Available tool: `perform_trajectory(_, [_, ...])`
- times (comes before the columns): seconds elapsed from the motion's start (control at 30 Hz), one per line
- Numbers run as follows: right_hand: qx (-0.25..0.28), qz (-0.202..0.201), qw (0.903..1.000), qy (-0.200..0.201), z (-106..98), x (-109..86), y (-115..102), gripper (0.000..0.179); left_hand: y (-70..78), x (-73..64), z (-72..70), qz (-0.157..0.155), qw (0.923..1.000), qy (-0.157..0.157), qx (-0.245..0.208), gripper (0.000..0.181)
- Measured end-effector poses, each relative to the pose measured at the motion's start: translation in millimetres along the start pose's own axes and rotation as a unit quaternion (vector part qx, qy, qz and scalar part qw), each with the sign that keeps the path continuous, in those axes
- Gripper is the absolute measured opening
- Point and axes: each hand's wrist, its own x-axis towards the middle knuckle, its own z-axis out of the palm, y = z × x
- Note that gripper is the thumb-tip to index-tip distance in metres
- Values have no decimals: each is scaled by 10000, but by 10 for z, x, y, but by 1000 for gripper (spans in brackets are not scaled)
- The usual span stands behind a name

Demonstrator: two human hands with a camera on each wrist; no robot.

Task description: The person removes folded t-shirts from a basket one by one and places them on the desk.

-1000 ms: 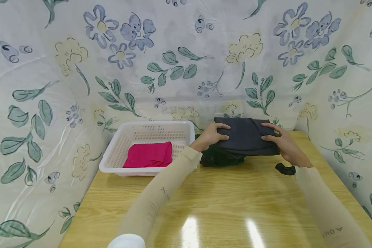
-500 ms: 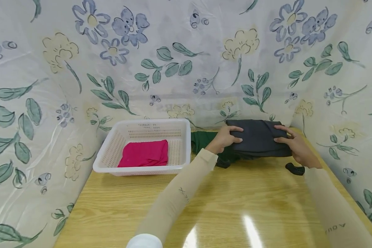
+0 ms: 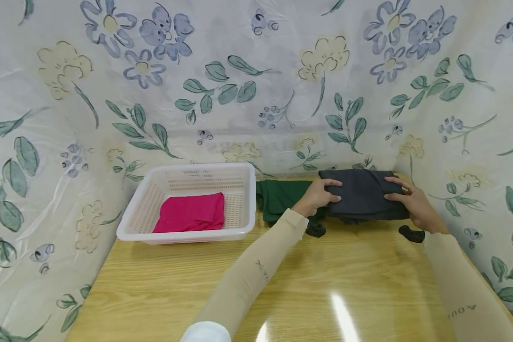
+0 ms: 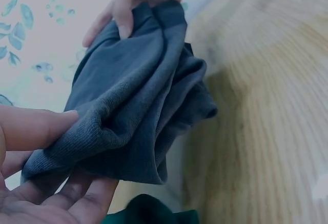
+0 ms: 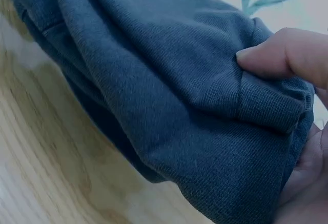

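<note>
A folded dark grey garment [image 3: 365, 194] is held between my two hands, close over the table at the back right. My left hand [image 3: 318, 194] grips its left end, thumb on top and fingers beneath, as the left wrist view shows. At the other end, my right hand [image 3: 414, 204] pinches it the same way; the thumb presses a seamed band of the garment [image 5: 169, 80] in the right wrist view. Loose folds hang along the near side. A folded dark green cloth [image 3: 282, 197] lies on the table just left of it, partly behind my left hand.
On the left stands a white plastic basket [image 3: 251, 209] with a folded pink cloth [image 3: 192, 212] inside. The wooden table [image 3: 175, 285] runs back to a floral-print curtain [image 3: 239, 118], which also lines both sides.
Both hands have carried the grey garment to the right and slightly lower, uncovering more of the green cloth. The head view has shifted a little to the right.
</note>
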Motion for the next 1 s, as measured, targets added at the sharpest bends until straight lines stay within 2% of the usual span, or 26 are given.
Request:
perform_trajectory(0.23, [-366,308,9988,-89,-53,62,59,69,-122,90,97,-95,9992,55,386,48])
perform_trajectory(0.47, [-380,265,9989,104,-83,93,136,68,-198,139,146,69,9995,-208,234,64])
perform_trajectory(0.6, [-917,211,9954,164,-62,124,152,67,-226,167,131,21,9988,-432,214,72])
perform_trajectory(0.77, [-1749,165,9844,124,-54,184,164,65,-245,186,105,-105,9974,-662,264,75])
perform_trajectory(1.0, [-2027,307,9788,-26,-54,238,218,66,-255,169,88,-457,9964,-690,195,76])
